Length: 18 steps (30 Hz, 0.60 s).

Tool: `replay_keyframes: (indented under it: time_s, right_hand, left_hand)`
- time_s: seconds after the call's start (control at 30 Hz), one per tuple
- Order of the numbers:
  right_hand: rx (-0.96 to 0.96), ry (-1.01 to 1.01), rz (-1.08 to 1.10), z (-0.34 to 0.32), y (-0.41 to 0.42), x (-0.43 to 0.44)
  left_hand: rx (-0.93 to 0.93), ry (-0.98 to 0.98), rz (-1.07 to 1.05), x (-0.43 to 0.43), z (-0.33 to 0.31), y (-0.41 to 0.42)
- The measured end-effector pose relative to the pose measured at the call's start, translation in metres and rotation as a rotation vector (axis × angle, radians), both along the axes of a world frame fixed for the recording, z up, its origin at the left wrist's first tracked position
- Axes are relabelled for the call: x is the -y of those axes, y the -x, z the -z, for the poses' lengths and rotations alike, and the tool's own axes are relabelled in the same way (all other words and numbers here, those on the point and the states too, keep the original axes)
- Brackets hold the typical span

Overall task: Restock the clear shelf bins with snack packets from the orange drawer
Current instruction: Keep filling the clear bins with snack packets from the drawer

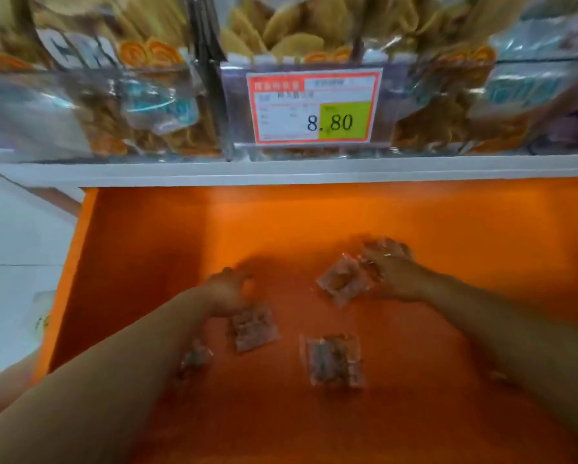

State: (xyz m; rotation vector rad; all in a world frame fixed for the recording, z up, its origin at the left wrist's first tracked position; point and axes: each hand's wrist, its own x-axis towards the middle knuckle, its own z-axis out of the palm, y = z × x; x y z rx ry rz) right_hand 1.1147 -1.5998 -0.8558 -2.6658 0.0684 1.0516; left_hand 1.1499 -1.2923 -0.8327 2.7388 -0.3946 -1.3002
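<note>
The orange drawer (180, 229) is pulled out below the shelf, with several small clear snack packets on its floor. My right hand (393, 274) lies over packets at the far right, its fingers curled on a packet (381, 247); another packet (343, 283) touches it on the left. My left hand (227, 291) reaches down with fingers bent, just above a packet (252, 328); whether it grips anything is unclear. One packet (333, 360) lies between my forearms, and a small one (195, 358) is partly hidden by my left forearm. Clear shelf bins (167, 105) above hold bagged snacks.
A price tag (314, 107) reading 8.80 hangs on the middle bin's front. A white shelf edge (314, 170) runs across above the drawer. White floor (16, 246) lies left of the drawer. The image is motion-blurred.
</note>
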Motion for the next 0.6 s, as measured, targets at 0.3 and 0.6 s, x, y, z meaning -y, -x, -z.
replay_keyframes:
  time_s: [0.3,0.6]
  right_hand:
    - [0.03,0.187,0.081,0.008,0.003,-0.037]
    - [0.021,-0.081,-0.002,-0.011,-0.002,-0.034]
  left_hand:
    - [-0.071,-0.039,-0.075,0.0,0.034,0.025]
    - [-0.286,0.361,-0.267,0.011,0.018,0.01]
